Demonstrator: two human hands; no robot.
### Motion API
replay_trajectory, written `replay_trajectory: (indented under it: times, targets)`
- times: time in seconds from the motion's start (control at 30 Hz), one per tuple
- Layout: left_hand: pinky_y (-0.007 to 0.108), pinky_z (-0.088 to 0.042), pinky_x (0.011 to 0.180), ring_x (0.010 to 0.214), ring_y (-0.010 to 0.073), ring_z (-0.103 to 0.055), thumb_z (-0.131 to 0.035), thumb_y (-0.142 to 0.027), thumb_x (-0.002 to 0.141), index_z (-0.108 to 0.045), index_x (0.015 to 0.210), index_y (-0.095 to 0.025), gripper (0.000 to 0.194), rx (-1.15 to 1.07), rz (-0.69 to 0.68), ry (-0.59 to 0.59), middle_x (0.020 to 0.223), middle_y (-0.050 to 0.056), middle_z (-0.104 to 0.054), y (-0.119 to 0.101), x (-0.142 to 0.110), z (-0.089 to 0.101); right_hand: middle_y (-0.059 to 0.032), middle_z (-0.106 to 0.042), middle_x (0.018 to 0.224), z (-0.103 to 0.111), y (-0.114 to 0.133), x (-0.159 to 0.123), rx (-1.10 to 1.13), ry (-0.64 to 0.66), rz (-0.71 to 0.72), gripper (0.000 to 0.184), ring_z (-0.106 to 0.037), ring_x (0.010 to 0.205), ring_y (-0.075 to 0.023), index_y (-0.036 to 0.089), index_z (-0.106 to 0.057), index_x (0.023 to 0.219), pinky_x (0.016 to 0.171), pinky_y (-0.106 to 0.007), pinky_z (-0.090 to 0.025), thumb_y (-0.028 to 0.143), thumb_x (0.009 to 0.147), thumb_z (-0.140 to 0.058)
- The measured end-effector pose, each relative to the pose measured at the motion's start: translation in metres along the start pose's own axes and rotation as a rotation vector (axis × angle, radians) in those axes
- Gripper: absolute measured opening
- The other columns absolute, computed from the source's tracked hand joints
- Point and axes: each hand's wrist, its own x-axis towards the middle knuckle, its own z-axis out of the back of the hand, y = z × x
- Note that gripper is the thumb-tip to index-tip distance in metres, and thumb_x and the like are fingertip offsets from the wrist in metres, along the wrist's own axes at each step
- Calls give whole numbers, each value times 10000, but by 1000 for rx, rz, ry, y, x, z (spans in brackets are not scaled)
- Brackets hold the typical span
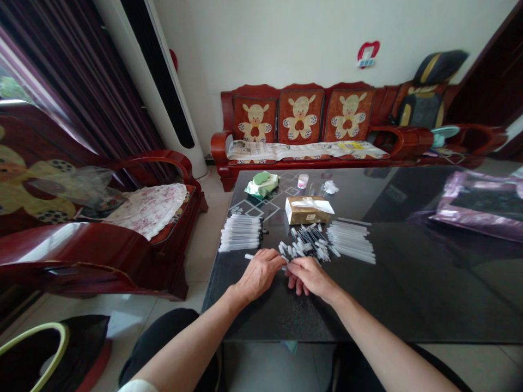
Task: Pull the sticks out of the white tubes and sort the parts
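Toward the front left corner of the tabletop [417, 294], beside loose caps [286, 249], the left hand [263, 270] grips a white pen [249, 256] and the right hand [307, 274] meets its inner end, whether pinching I cannot tell, so both are best kept level.

No text could be read: the label [311, 217] on the tissue box [297, 214] and the print [351, 146] on the sheets [281, 151] spread along the sofa [281, 165] were too blurred to be deciphered.
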Motion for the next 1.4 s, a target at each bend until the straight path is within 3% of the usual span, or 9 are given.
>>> replay_trajectory:
  times: [0.1,0.23,0.37,0.47,0.53,0.73,1.1,1.3,1.4]
  targets:
    - [334,-369,922,985,184,-527,-435,-218,912,-615,1027,-229,215,-43,19,-119,1046,61,-597,0,0,4,-33,-646,572,-1,6,-1,86,-17,-16,386,-531,359,-84,122,-594,776,284,-144,-286,499,810,-516]
    - [317,-428,835,869,185,-561,-458,-341,903,-646,908,-186,244,-221,291,-346,897,64,-626,7,-1,10,-30,-647,585,2,16,-4,228,-171,-8,345,-543,379,-87,126,-591,787,299,-153,-311,467,802,-541]
    - [260,-467,584,591,136,-565,-469,-494,862,-653,847,-126,412,-786,528,-288,692,43,-612,18,0,1,-31,-652,601,2,18,-6,321,-181,30,360,-554,396,-92,125,-594,807,320,-163,-340,483,793,-555]
    - [259,-501,600,656,147,-620,-572,-510,796,-633,981,-111,444,-1231,600,-271,792,76,-653,22,2,-8,-34,-654,597,-3,18,-6,323,-98,30,371,-553,389,-91,119,-598,809,322,-158,-337,488,787,-567]
    - [253,-511,624,670,149,-637,-620,-493,770,-634,957,-99,437,-1367,624,-287,759,82,-665,23,4,-11,-38,-656,593,-6,17,-5,318,-57,15,382,-554,383,-91,116,-601,812,320,-155,-333,495,787,-567]
    - [235,-522,630,613,130,-646,-655,-443,764,-631,899,-93,376,-1472,625,-327,707,81,-688,24,6,-10,-80,-668,601,-4,15,-2,355,0,-67,538,-578,391,-117,109,-606,807,324,-175,-364,604,842,-398]
    - [214,-534,598,599,132,-660,-653,-428,774,-634,857,-94,345,-1483,642,-324,679,75,-693,25,8,-15,-36,-652,566,-1,19,-7,359,32,1,385,-563,393,-101,115,-592,770,329,-162,-349,496,803,-539]
    - [210,-535,588,586,131,-658,-653,-427,774,-636,840,-87,347,-1477,654,-318,656,80,-690,27,9,-15,-31,-655,578,0,16,-4,359,-53,34,307,-589,445,-116,120,-594,741,393,-192,-430,414,712,-678]
    - [212,-537,596,594,133,-661,-654,-420,775,-633,839,-89,338,-1480,649,-316,666,83,-694,26,9,-14,-50,-670,617,0,15,-3,368,-43,4,365,-605,462,-126,122,-595,781,399,-203,-444,483,747,-627]
